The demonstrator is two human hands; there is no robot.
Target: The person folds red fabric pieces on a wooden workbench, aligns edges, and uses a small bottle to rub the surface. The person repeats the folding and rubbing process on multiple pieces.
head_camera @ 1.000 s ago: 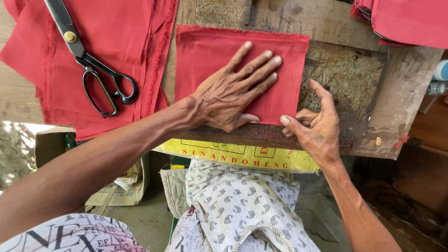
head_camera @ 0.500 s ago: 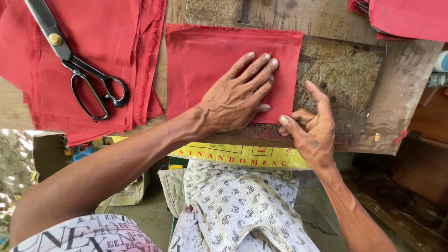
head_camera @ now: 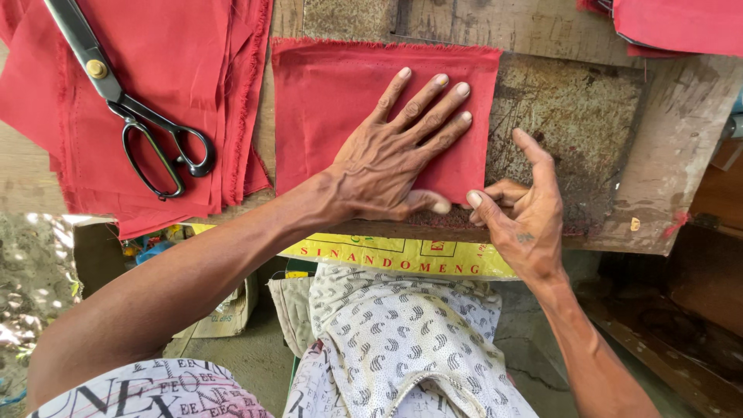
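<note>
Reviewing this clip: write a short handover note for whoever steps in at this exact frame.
Left hand: flat, fingers spread, pressing the red cloth square onto the worn wooden bench.
Right hand: at the square's lower right corner, thumb and fingers pinching at its edge.
Scissors lie on the red fabric pile to the left; more red fabric sits top right.
Done: square laid flat. Left: judging by the pinch, probably lifting or folding that corner.

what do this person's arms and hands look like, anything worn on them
Both arms are bare to the frame edge: no gloves, rings, watch or bracelets. The left hand is lean, with raised veins and tendons. The right hand bears a small dark mark on its back. A white sleeve with black lettering shows near the left shoulder.
</note>
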